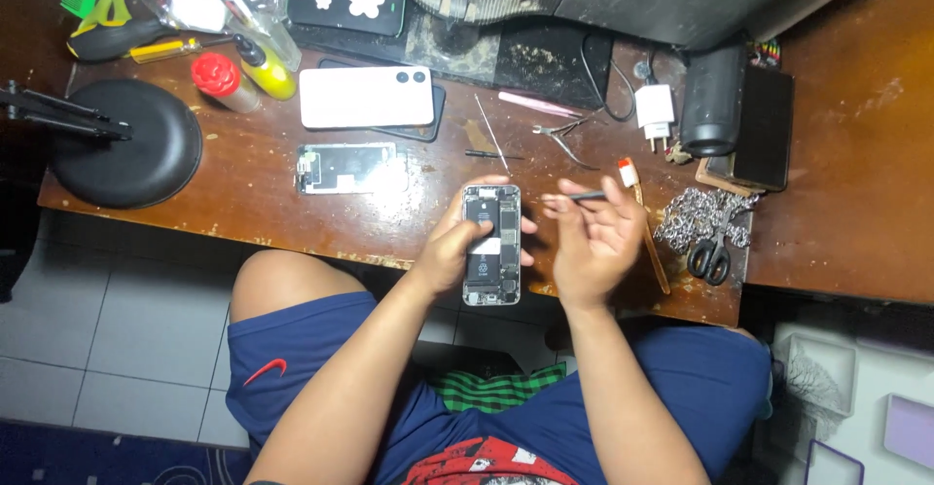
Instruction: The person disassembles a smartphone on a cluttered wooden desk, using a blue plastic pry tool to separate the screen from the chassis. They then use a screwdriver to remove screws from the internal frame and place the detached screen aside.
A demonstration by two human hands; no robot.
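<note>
Item: opened phone [491,245], back removed, internal boards and black battery exposed, lying lengthwise at the near edge of the wooden worktop [272,193]; taken as landmark for all entries below. Left hand [455,249] grasped the opened phone from its left side, thumb laid across the internals, fingers wrapped behind. Right hand [593,237] was just right of the opened phone, fingers curled and pinching a thin dark tool [587,195] whose tip pointed toward the phone's upper right corner without visibly touching it. Left of the opened phone, apart from it: a detached phone panel [347,168] lying flat. Beyond that panel, farther from the phone: a white phone [366,97], face down, resting on a dark one. Far left of the phone: round black lamp base [126,156]; behind it a red-capped bottle [223,80] and a yellow bottle [265,70]. Directly beyond the phone: thin metal probes [491,133] and small nippers [559,132]. Right of the phone: orange-handled brush [644,232], metal chain [702,215], black-handled scissors [711,256]. Upper right of the phone: white charger plug [655,111], black cylinder [712,101].
</note>
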